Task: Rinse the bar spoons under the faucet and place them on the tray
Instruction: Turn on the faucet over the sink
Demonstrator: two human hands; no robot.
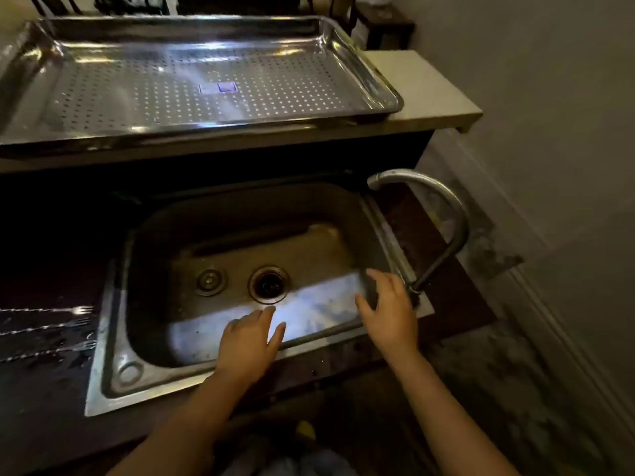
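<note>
Three twisted bar spoons with forked ends lie on the dark wet counter at the far left, beside the steel sink. A curved faucet arches over the sink's right side; I see no water running. A large perforated steel tray sits on the raised shelf behind the sink and holds nothing. My left hand hovers over the sink's front edge, fingers straight, holding nothing. My right hand reaches with spread fingers toward the faucet base at the sink's right rim.
The sink has an open drain and a smaller round fitting to its left. A wall runs along the right. The shelf's corner juts out above the faucet. Dark objects stand behind the tray.
</note>
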